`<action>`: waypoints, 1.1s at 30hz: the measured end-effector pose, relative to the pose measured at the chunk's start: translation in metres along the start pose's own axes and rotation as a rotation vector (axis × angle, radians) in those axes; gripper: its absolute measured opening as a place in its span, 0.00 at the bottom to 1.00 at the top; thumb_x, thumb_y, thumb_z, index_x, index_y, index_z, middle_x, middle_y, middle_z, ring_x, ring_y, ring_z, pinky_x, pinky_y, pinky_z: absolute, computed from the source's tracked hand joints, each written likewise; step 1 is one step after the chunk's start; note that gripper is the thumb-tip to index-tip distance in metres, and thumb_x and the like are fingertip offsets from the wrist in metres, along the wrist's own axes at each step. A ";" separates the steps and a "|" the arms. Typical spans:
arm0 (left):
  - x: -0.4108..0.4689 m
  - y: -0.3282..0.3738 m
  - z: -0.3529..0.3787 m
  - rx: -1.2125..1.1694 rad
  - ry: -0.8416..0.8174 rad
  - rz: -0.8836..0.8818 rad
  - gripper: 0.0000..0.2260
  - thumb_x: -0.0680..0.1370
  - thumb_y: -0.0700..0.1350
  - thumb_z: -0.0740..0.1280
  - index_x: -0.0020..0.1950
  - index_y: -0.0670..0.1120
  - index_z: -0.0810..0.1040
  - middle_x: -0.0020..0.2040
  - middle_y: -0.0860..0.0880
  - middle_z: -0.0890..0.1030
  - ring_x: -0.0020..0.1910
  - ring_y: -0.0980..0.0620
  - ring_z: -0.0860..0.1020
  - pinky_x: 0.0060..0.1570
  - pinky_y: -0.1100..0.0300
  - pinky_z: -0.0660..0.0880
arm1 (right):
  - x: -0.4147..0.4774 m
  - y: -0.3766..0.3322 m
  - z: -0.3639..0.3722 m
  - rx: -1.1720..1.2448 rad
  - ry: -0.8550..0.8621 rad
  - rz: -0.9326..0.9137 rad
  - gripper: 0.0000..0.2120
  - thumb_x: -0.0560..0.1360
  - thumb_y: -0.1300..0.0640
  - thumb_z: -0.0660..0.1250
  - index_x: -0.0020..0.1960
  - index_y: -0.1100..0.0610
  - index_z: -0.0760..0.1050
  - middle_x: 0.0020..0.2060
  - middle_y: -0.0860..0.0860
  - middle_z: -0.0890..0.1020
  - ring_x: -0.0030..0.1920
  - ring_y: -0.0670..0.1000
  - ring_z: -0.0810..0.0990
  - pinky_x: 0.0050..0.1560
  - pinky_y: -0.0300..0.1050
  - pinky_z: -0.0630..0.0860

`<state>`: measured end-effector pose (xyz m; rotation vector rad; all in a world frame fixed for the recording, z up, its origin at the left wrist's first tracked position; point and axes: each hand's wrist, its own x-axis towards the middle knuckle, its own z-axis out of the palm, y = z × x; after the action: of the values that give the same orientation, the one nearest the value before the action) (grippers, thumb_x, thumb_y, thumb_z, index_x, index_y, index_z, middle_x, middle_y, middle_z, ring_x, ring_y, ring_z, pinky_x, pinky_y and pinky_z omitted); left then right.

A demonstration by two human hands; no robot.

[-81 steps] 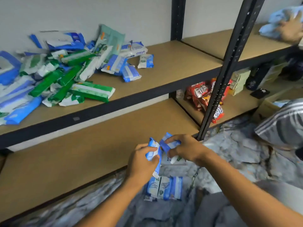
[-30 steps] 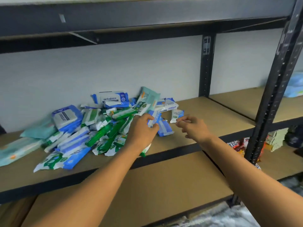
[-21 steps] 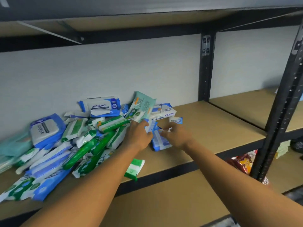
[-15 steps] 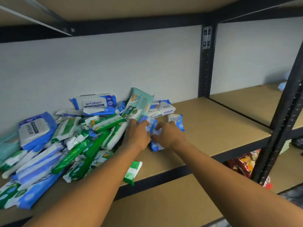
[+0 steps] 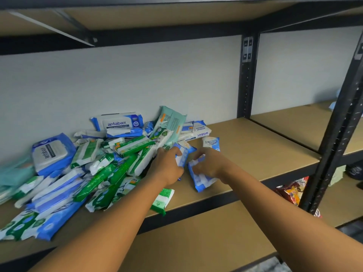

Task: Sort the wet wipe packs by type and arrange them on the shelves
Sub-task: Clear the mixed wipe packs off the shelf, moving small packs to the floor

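A mixed pile of wet wipe packs (image 5: 94, 169), blue-and-white, green and teal, covers the left half of the middle shelf (image 5: 255, 154). My left hand (image 5: 169, 165) grips small blue-and-white packs (image 5: 183, 154) at the pile's right edge. My right hand (image 5: 210, 163) curls its fingers round another blue-and-white pack (image 5: 200, 181) lying on the shelf. One small blue pack (image 5: 211, 143) stands just behind my right hand. A green pack (image 5: 162, 200) hangs over the shelf's front edge under my left forearm.
The black upright post (image 5: 334, 138) stands at the right front, another post (image 5: 246, 75) at the back. Bare board extends right of the pile. The lower shelf (image 5: 196, 238) lies below. Red snack bags (image 5: 292, 191) sit low on the right.
My view rose from the lower shelf to the middle one. Both hands reached into the pile's right edge and closed on blue-and-white packs; the right hand dropped onto the pack lying flat.
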<state>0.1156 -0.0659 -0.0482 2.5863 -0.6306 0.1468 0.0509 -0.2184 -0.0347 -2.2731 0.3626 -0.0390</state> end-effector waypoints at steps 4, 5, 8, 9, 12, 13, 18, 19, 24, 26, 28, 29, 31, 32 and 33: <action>0.001 0.008 -0.006 -0.091 0.064 0.028 0.21 0.72 0.43 0.73 0.63 0.51 0.74 0.61 0.45 0.66 0.54 0.43 0.75 0.53 0.53 0.77 | -0.003 0.005 -0.011 0.138 0.098 -0.048 0.08 0.74 0.61 0.67 0.53 0.55 0.79 0.42 0.48 0.77 0.40 0.47 0.76 0.39 0.38 0.75; 0.004 0.010 -0.006 -0.096 0.072 0.031 0.21 0.71 0.43 0.73 0.63 0.51 0.74 0.61 0.45 0.66 0.54 0.43 0.74 0.52 0.52 0.78 | 0.001 0.006 -0.016 0.197 0.136 -0.047 0.07 0.74 0.62 0.67 0.51 0.56 0.80 0.40 0.47 0.76 0.38 0.46 0.75 0.34 0.35 0.74; 0.019 0.016 -0.004 -0.076 0.067 0.048 0.22 0.71 0.43 0.73 0.64 0.51 0.74 0.62 0.46 0.66 0.55 0.43 0.74 0.49 0.51 0.79 | 0.018 0.008 -0.030 0.330 0.257 -0.052 0.06 0.73 0.63 0.68 0.46 0.54 0.79 0.43 0.50 0.79 0.37 0.46 0.77 0.32 0.37 0.76; 0.024 0.016 -0.002 -0.069 0.063 0.055 0.22 0.71 0.43 0.73 0.65 0.50 0.74 0.62 0.46 0.66 0.55 0.43 0.75 0.49 0.51 0.79 | 0.026 0.009 -0.034 0.353 0.288 -0.053 0.06 0.72 0.63 0.69 0.46 0.54 0.79 0.45 0.51 0.80 0.39 0.48 0.79 0.37 0.41 0.79; 0.042 0.016 0.006 -0.026 0.057 0.062 0.23 0.72 0.44 0.72 0.66 0.50 0.73 0.63 0.45 0.67 0.57 0.44 0.74 0.53 0.51 0.77 | 0.051 0.013 -0.041 0.362 0.363 -0.052 0.08 0.74 0.64 0.68 0.49 0.54 0.79 0.48 0.50 0.80 0.43 0.51 0.81 0.45 0.47 0.82; 0.048 0.014 0.010 -0.003 0.056 0.062 0.23 0.72 0.45 0.72 0.66 0.50 0.73 0.63 0.45 0.68 0.59 0.43 0.73 0.56 0.51 0.76 | 0.059 0.016 -0.041 0.343 0.382 -0.052 0.08 0.74 0.64 0.67 0.50 0.53 0.79 0.48 0.50 0.80 0.41 0.50 0.80 0.42 0.44 0.81; 0.062 -0.001 0.027 0.189 0.048 0.078 0.22 0.76 0.52 0.67 0.69 0.51 0.71 0.64 0.43 0.71 0.64 0.42 0.68 0.65 0.52 0.67 | 0.081 0.033 -0.025 0.101 0.330 0.044 0.09 0.71 0.42 0.66 0.49 0.43 0.78 0.52 0.49 0.82 0.51 0.54 0.81 0.56 0.55 0.78; 0.064 -0.003 0.030 0.193 0.034 0.073 0.22 0.76 0.53 0.65 0.70 0.52 0.70 0.65 0.42 0.71 0.64 0.41 0.68 0.65 0.50 0.67 | 0.081 0.035 -0.021 0.051 0.307 0.073 0.16 0.67 0.36 0.64 0.52 0.40 0.77 0.55 0.48 0.81 0.55 0.54 0.79 0.60 0.54 0.76; 0.073 -0.004 0.033 0.230 -0.078 0.043 0.25 0.77 0.57 0.63 0.74 0.62 0.65 0.72 0.42 0.64 0.69 0.38 0.66 0.68 0.45 0.67 | 0.081 0.029 -0.016 -0.147 0.190 0.088 0.27 0.70 0.38 0.64 0.69 0.39 0.70 0.63 0.50 0.77 0.63 0.57 0.75 0.65 0.53 0.71; 0.072 0.000 0.031 0.208 -0.111 0.017 0.25 0.76 0.58 0.66 0.73 0.65 0.66 0.71 0.42 0.65 0.69 0.38 0.68 0.67 0.46 0.68 | 0.080 0.019 -0.021 -0.137 0.146 0.100 0.25 0.73 0.45 0.66 0.69 0.43 0.71 0.61 0.51 0.78 0.62 0.56 0.76 0.65 0.52 0.72; 0.069 0.006 0.026 0.193 -0.127 0.009 0.25 0.75 0.58 0.68 0.72 0.64 0.68 0.69 0.43 0.70 0.67 0.40 0.71 0.66 0.48 0.69 | 0.073 0.009 -0.027 -0.094 0.085 0.135 0.23 0.72 0.53 0.69 0.67 0.48 0.75 0.51 0.51 0.79 0.56 0.54 0.79 0.63 0.52 0.76; 0.067 0.008 0.024 0.171 -0.144 0.002 0.25 0.75 0.58 0.69 0.72 0.63 0.69 0.69 0.44 0.72 0.67 0.41 0.71 0.66 0.49 0.69 | 0.068 0.004 -0.031 -0.079 0.043 0.145 0.21 0.72 0.57 0.70 0.65 0.52 0.77 0.46 0.51 0.78 0.53 0.54 0.80 0.62 0.52 0.77; 0.061 0.011 0.019 0.070 -0.178 -0.037 0.27 0.73 0.56 0.72 0.71 0.59 0.71 0.70 0.47 0.73 0.68 0.43 0.71 0.67 0.50 0.69 | 0.059 0.001 -0.035 -0.040 0.006 0.164 0.18 0.73 0.61 0.71 0.63 0.56 0.78 0.40 0.50 0.75 0.46 0.52 0.79 0.61 0.52 0.78; 0.056 0.013 0.016 0.020 -0.184 -0.063 0.27 0.72 0.55 0.73 0.71 0.57 0.72 0.70 0.48 0.73 0.67 0.44 0.72 0.66 0.51 0.69 | 0.053 0.000 -0.035 -0.005 0.020 0.178 0.18 0.73 0.62 0.71 0.62 0.56 0.79 0.38 0.50 0.75 0.43 0.51 0.78 0.60 0.51 0.79; 0.049 0.015 0.014 -0.002 -0.183 -0.081 0.27 0.72 0.54 0.74 0.70 0.56 0.73 0.70 0.48 0.73 0.66 0.44 0.73 0.66 0.51 0.70 | 0.046 0.000 -0.035 0.028 0.038 0.184 0.18 0.72 0.62 0.72 0.61 0.55 0.79 0.38 0.50 0.74 0.40 0.50 0.77 0.59 0.50 0.79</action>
<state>0.1522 -0.1041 -0.0441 2.6377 -0.5878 -0.1183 0.0900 -0.2564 -0.0154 -2.2053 0.5859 0.0078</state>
